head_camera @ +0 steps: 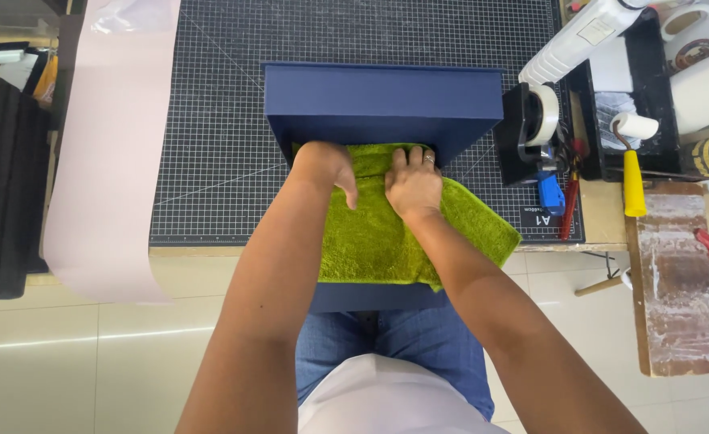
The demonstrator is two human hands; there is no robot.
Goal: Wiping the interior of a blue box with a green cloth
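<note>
Both my hands, left (328,167) and right (413,183), press flat with no clamped grip on the green towel (386,237) draped over the blue box (382,100) at the worktop (210,145) edge, steadying it.

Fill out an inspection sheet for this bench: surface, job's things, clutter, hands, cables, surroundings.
Surface: gridded cutting mat on a bench.
Job's things: green towel laid over a navy box, which overhangs the bench edge toward the person.
Clutter: tape dispenser, yellow-handled roller, black tray, white roll, pink sheet.
Hands: left hand and right hand both press on the towel; ring on the right.
Cables: nothing seen.
Surroundings: pale tiled floor, black cases at left, stained wooden board at right.
</note>
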